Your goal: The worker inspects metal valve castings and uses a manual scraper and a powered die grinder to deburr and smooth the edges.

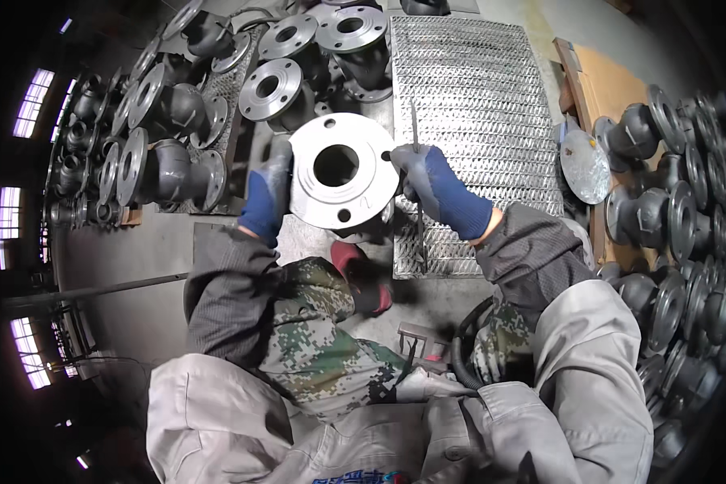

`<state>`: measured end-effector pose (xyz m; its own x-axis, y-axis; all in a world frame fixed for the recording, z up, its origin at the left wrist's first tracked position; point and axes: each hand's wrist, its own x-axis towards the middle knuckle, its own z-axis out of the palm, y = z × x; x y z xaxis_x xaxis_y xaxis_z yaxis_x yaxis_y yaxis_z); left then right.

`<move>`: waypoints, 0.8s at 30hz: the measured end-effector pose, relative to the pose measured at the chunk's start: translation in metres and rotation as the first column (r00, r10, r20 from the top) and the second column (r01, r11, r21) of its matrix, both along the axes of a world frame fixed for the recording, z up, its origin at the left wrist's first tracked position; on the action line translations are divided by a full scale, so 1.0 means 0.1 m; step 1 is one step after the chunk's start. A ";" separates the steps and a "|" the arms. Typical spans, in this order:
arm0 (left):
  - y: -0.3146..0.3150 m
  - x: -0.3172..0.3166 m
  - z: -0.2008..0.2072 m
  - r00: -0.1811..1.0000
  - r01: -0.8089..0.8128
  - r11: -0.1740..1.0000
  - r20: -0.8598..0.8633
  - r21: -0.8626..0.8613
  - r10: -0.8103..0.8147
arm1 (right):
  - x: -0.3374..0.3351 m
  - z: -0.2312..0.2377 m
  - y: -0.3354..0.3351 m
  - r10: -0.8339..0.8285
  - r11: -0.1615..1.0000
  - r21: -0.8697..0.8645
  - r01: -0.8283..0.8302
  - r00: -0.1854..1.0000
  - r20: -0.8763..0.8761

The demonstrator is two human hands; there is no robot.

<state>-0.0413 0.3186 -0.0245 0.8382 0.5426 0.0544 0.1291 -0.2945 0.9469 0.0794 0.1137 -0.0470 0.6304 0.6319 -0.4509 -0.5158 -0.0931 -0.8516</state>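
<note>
Grey cast iron fills the view: we hold a flanged valve body [343,173] up in front of us, its round bolt flange turned toward the camera, bore in the middle and bolt holes around the rim. Our left hand [266,194], in a blue glove, wraps its fingers [281,161] closed over the flange's left edge. Our right hand [436,189] touches the right edge while its fingers stay clenched on a thin metal rod [417,181], which runs upright beside the rim. We judge the step in hand to be working around the flange face with the rod; the next move calls for a steady left grip and small, controlled strokes near the bolt holes. Beyond the casting lies a steel mesh grating [476,105], flat and bare, the best open room. More flanged valve bodies [169,121] crowd the floor on the left and another pile [669,226] on the right, so sideways swings have little margin.
</note>
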 end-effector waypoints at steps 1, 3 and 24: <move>-0.01 -0.05 0.10 0.998 -0.065 0.936 -0.008 -0.346 0.066 | -0.01 0.17 -0.04 -0.002 0.999 0.039 0.002 1.000 -0.007; -0.39 -0.12 0.74 0.994 -0.093 0.860 0.005 -0.502 0.110 | -0.08 0.58 -0.15 -0.030 0.997 0.078 0.026 0.998 0.052; -1.75 -0.02 0.95 0.944 0.260 0.753 -0.004 -0.604 -0.329 | 0.04 0.87 -1.87 -0.012 0.917 -0.225 0.330 0.586 0.810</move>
<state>-0.0437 0.1435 0.0703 0.9437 0.1639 -0.2875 0.2363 0.2746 0.9321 0.0833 -0.0738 0.0404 0.9117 0.3916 0.1242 0.2970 -0.4193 -0.8579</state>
